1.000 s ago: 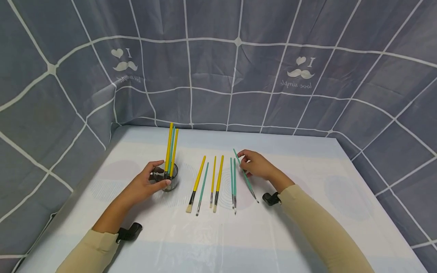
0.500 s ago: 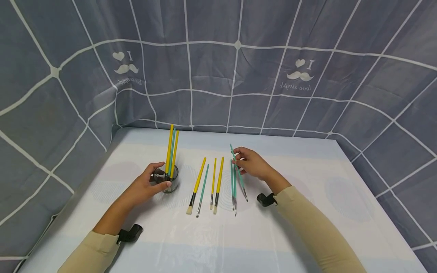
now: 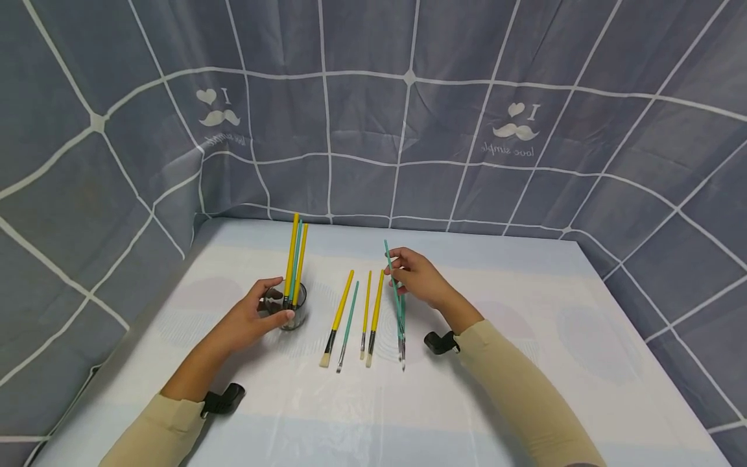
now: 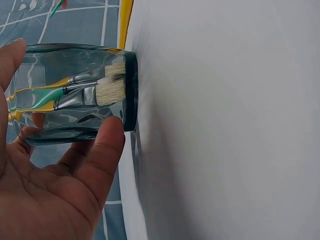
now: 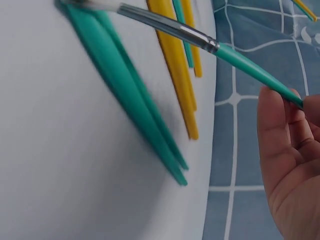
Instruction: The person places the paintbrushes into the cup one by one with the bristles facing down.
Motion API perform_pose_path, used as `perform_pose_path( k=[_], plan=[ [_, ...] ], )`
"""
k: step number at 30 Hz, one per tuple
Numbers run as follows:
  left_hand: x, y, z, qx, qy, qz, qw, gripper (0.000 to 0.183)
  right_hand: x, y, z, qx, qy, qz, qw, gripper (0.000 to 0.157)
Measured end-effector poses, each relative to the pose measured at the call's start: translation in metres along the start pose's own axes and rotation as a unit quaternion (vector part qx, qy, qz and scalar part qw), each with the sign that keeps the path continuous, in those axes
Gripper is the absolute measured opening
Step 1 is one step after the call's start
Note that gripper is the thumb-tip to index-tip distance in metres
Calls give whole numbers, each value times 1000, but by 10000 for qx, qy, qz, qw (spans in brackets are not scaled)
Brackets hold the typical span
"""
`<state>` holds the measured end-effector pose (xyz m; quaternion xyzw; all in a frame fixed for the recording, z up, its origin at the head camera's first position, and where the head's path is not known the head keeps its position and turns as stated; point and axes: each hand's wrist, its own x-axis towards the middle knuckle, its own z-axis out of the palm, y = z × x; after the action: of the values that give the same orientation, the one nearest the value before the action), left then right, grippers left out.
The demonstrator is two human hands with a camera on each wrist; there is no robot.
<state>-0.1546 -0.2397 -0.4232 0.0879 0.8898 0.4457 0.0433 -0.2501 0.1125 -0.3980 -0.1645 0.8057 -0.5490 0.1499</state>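
My left hand [image 3: 242,325] holds a clear glass cup [image 4: 131,92] standing on the table, thumb and fingers curled round its sides. Two yellow paintbrushes [image 3: 291,250] and a teal one lean in it, bristles down at the glass bottom. In my right hand [image 3: 425,284] a teal paintbrush [image 5: 250,71] is pinched near the end of its handle, slanting bristles down. Its lower part crosses in front of two teal paintbrushes [image 5: 122,97] lying side by side on the table; whether it touches them I cannot tell.
Left of these lie two yellow paintbrushes [image 3: 375,308], then a thin teal brush [image 3: 349,316] and a wide-tipped yellow brush [image 3: 340,308]. All point bristles toward me on the pale patterned tabletop [image 3: 327,421]. A grey checked curtain [image 3: 362,117] encloses the back and sides.
My right hand has moved left with the teal paintbrush, bringing it from right of the two teal brushes to over them. The left hand and the cup have stayed put.
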Motion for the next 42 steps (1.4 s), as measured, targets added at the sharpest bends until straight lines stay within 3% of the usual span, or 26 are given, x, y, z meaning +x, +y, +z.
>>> perform_pose_path(
  k=[21,34,42],
  plan=[
    [1,-1,1,-89,37,48,9999,76,30,-35,45,869,25,-621,9943,32],
    [0,-2,-1,-100,12,134,9999,75,44,-65,70,1830,227,-1074,9770,32],
    [1,-1,1,-106,-10,71,9999,76,46,-84,79,2168,339,-1008,9704,34]
  ],
)
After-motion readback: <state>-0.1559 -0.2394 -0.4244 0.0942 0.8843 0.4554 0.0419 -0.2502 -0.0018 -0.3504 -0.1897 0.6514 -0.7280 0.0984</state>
